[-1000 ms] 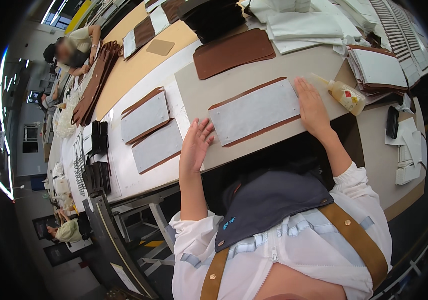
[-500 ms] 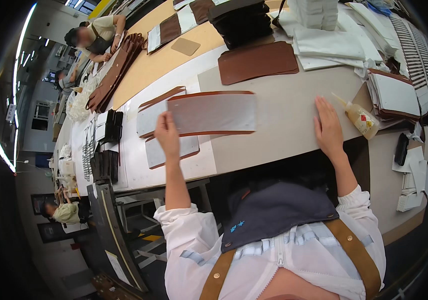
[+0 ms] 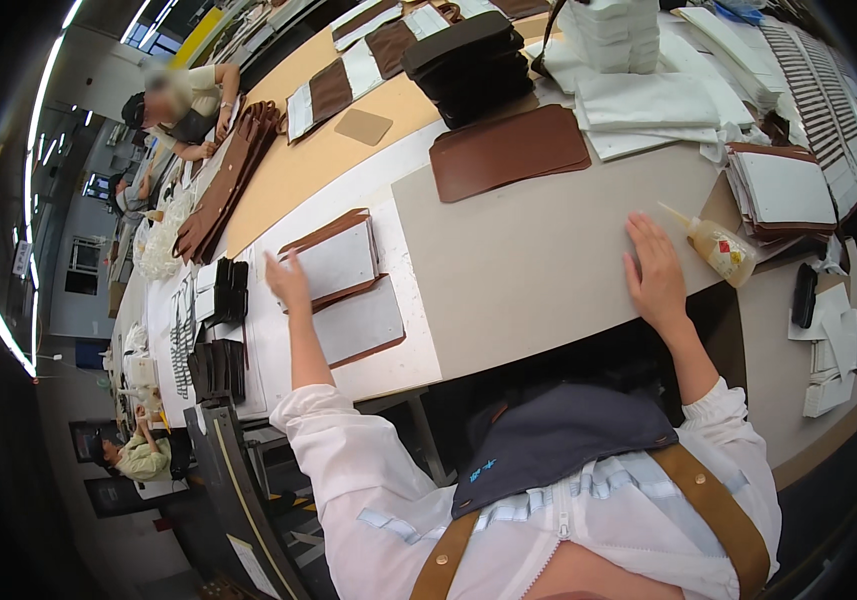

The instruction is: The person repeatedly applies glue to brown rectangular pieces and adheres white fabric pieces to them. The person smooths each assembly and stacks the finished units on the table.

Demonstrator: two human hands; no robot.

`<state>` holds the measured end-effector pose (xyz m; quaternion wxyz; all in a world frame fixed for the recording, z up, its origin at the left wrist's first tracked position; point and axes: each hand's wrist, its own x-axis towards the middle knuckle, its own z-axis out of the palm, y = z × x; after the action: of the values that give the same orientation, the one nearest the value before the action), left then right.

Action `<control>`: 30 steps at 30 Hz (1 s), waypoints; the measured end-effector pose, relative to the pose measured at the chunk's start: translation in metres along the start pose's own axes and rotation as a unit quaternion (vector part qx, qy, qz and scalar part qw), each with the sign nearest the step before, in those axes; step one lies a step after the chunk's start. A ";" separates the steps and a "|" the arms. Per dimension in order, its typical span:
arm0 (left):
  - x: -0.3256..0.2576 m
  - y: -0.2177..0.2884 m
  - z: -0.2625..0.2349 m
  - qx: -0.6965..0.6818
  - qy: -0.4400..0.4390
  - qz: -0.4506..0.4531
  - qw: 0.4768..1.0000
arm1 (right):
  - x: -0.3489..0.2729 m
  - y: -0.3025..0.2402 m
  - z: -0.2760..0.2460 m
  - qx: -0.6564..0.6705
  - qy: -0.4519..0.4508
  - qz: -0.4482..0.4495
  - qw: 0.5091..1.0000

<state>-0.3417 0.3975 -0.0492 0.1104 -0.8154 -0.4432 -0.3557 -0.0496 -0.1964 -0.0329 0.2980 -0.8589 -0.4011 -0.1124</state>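
Note:
My left hand [image 3: 288,282] is at the left edge of a stack of brown leather panels with pale grey backing [image 3: 338,262]. Its fingers are apart and hold nothing; whether they touch the stack I cannot tell. Just nearer lies another grey-backed leather panel [image 3: 360,322], partly under the stack. Flat on the grey work board [image 3: 508,270] rests my right hand [image 3: 656,275], fingers stretched out and nothing in it. To its right a squeeze bottle with a thin nozzle [image 3: 723,252] and yellowish contents lies on its side.
Brown leather pieces [image 3: 508,150] lie beyond the board, a black stack [image 3: 468,70] behind them. White sheets [image 3: 648,105] and backed panels [image 3: 778,190] fill the right side. Black bundles [image 3: 223,290] stand at left, near draped brown straps [image 3: 233,190]. A co-worker [image 3: 183,105] works at far left.
My left hand has moved left and let go of the grey-backed leather panel, which now lies on the stack. The right hand stays flat on the board. The view has shifted slightly.

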 end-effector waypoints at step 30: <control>-0.048 0.342 -0.033 -0.303 -0.153 0.383 0.859 | -0.023 0.024 -0.094 -0.035 0.208 0.058 0.976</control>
<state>-0.1006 0.1512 -0.0121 -0.0841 -0.9582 0.0229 -0.2726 -0.0421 -0.2797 0.0219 0.3510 -0.8483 -0.2755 -0.2852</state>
